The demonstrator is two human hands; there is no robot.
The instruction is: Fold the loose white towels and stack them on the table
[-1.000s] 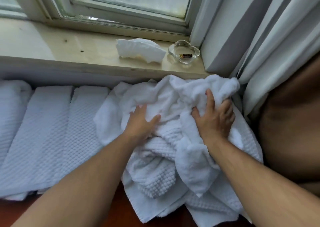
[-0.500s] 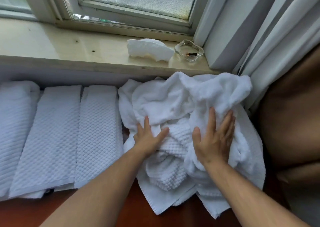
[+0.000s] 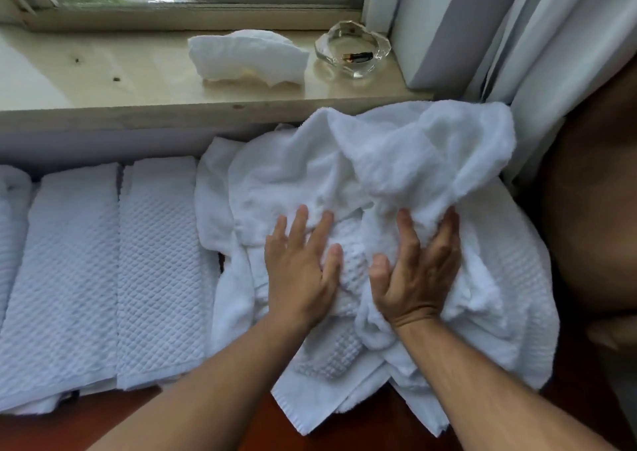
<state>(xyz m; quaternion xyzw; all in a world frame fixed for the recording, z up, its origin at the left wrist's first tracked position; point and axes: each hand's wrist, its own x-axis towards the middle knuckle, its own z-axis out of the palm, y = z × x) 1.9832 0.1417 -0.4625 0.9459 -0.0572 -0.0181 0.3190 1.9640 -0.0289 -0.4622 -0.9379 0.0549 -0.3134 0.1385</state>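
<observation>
The left hand (image 3: 303, 271) and right hand (image 3: 417, 274) have slid toward 6 o'clock over the loose towel pile (image 3: 396, 161), which lies at 3 o'clock on the tabletop (image 3: 51, 433). Their fingers are flat and released, so I judge no towel is picked out yet.

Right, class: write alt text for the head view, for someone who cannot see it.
A person's left hand and right hand rest on a crumpled pile of white towels on a red-brown table. Folded white waffle-textured towels lie side by side to its left, below a pale windowsill.
</observation>
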